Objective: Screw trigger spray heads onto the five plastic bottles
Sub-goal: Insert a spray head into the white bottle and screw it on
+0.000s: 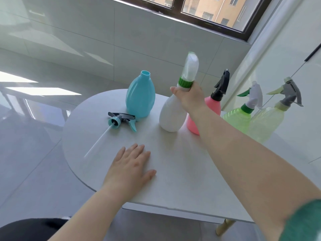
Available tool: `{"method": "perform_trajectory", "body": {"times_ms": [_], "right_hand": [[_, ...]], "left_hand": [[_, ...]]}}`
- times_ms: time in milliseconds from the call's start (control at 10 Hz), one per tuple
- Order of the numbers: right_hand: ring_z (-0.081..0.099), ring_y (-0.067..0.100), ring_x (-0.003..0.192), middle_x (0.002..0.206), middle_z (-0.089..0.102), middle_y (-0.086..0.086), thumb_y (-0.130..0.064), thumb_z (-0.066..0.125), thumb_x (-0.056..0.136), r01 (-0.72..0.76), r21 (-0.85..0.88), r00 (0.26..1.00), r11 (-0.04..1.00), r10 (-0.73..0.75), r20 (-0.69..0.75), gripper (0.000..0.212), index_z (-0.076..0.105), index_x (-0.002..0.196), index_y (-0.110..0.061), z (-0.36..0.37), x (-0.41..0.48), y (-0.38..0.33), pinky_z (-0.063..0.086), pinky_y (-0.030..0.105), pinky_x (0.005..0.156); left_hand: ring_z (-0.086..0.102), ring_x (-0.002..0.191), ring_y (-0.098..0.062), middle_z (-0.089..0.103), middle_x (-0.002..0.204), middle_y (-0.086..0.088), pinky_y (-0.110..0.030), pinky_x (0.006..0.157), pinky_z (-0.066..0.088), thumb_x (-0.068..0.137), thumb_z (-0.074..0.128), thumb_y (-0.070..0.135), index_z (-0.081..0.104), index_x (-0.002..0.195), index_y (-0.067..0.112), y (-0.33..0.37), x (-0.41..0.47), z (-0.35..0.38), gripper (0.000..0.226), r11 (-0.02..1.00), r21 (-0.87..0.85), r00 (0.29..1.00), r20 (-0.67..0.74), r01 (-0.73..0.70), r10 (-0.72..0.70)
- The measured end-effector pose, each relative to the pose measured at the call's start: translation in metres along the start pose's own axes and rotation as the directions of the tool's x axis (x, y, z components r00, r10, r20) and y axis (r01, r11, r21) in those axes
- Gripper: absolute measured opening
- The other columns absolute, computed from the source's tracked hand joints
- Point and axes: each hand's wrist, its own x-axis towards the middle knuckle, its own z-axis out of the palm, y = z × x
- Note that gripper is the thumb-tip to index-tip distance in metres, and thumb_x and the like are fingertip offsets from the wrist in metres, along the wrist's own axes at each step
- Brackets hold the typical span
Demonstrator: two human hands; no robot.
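The fingers [175, 90] of my right hand [190, 97] grip the white bottle [171, 115] by its neck on the desk [173, 171] while my left hand [132, 164] lies open, so a careless pull may topple the pink bottle [212, 105] just beside it

Colours: light-blue ribbed plastic bottle [140, 98]; white plastic bottle [171, 115], green ridged collar [185, 82]; pink plastic bottle [213, 106], black trigger head [222, 85]; translucent green bottle [237, 119], white-and-green trigger head [253, 96]; pale yellow-green clear bottle [265, 124], grey trigger head [290, 94]; loose teal-and-dark-grey trigger head [121, 120]. Pale grey round tabletop [173, 171].
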Motion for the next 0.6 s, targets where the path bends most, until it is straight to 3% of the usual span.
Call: {"method": "perform_trajectory", "body": {"times_ms": [200, 400, 600], "right_hand": [[0.047, 0.018, 0.086, 0.096, 0.049, 0.002, -0.02, 0.065, 0.077, 0.004, -0.004, 1.0, 1.0, -0.005, -0.029, 0.039, 0.048, 0.109, -0.006, 0.0, 0.0134, 0.0058, 0.032, 0.017, 0.064], [0.049, 0.017, 0.086, 0.094, 0.05, 0.0, -0.024, 0.067, 0.075, -0.022, 0.011, 0.999, 1.0, 0.022, -0.046, 0.043, 0.048, 0.109, -0.008, 0.0002, 0.0133, 0.0099, 0.036, 0.024, 0.074], [0.049, 0.012, 0.083, 0.077, 0.043, -0.014, -0.034, 0.069, 0.072, -0.083, 0.018, 0.993, 0.996, 0.085, -0.079, 0.053, 0.043, 0.111, -0.01, -0.0033, 0.0085, 0.0039, 0.037, 0.023, 0.072]], "left_hand": [[-0.002, 0.14, -0.008, 0.008, 0.153, 0.009, -0.029, 0.112, -0.008, 0.087, 0.029, 0.053, 0.015, 0.138, 0.029, 0.0001, 0.0019, 0.0017, 0.058, 1.0, 0.004, 1.0, -0.027, 0.005, -0.005], [-0.002, 0.14, -0.008, 0.008, 0.153, 0.009, -0.03, 0.112, -0.008, 0.087, 0.028, 0.053, 0.015, 0.138, 0.029, 0.0007, 0.0016, 0.0003, 0.058, 1.0, 0.018, 1.0, -0.026, 0.005, -0.005], [0.0, 0.14, -0.007, 0.009, 0.153, 0.009, -0.028, 0.112, -0.008, 0.087, 0.032, 0.052, 0.016, 0.138, 0.029, 0.0012, 0.001, -0.0034, 0.059, 1.0, -0.024, 1.0, -0.022, 0.0, -0.001]]}}
